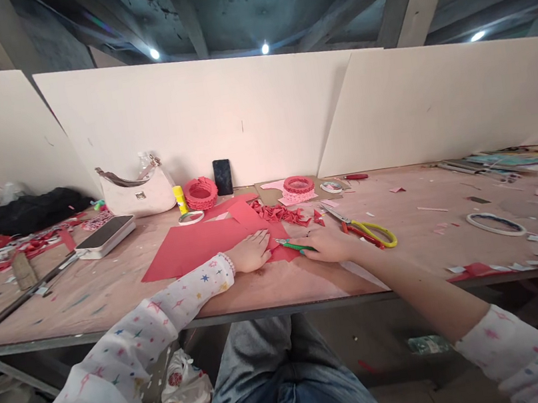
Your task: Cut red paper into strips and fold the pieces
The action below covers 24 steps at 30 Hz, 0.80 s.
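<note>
My left hand (250,251) lies flat with its fingers stretched out over the red paper (189,244), pressing on its right part. In my right hand (329,244) is a green craft knife (296,246), its metal tip pointing left onto the paper close to my left fingers. Just beyond both hands sits a pile of folded red paper pieces (281,213). Scissors with yellow handles (379,231) lie beside my right hand, next to a red-handled tool (362,234) partly hidden by it.
At the back stand a white handbag (139,194), a yellow glue stick (180,200), a red paper ring (201,193), a phone (223,177) and another ring (298,185). A white device (106,238) lies left. Rolls of tape (495,224) and paper scraps are at right.
</note>
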Available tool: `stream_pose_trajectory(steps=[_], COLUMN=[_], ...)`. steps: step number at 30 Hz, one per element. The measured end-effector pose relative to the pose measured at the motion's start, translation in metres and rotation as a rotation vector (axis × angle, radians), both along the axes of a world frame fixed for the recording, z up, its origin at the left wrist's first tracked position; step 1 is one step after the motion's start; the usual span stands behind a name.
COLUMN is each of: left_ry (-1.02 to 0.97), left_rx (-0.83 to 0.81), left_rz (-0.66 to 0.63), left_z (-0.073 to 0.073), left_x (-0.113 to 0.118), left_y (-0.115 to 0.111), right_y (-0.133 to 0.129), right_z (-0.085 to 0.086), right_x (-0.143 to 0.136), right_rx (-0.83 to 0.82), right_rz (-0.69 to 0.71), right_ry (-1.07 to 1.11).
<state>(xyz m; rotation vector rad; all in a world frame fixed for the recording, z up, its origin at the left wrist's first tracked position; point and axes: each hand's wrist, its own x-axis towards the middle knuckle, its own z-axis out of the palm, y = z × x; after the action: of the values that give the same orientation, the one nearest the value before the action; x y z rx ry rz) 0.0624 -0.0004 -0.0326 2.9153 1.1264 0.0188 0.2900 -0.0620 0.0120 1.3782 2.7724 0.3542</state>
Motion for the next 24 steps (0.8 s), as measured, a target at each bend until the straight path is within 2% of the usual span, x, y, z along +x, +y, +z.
stream_pose_trajectory(steps=[7, 11, 17, 24], left_ry=[-0.023, -0.022, -0.043, -0.068], left_rx=[0.006, -0.004, -0.011, -0.021], left_rz=[0.084, 0.083, 0.07, 0.066], left_z=[0.006, 0.006, 0.0, -0.001], left_x=[-0.001, -0.001, -0.001, 0.0], left_y=[-0.008, -0.007, -0.003, -0.002], right_y=[0.006, 0.005, 0.008, 0.01], right_z=[0.0, 0.001, -0.007, -0.009], right_x=[-0.001, -0.001, -0.004, -0.005], right_rx=[0.003, 0.007, 0.122, 0.1], right_rz=[0.039, 0.025, -0.06, -0.065], right_ry=[-0.015, -0.039, -0.084, -0.071])
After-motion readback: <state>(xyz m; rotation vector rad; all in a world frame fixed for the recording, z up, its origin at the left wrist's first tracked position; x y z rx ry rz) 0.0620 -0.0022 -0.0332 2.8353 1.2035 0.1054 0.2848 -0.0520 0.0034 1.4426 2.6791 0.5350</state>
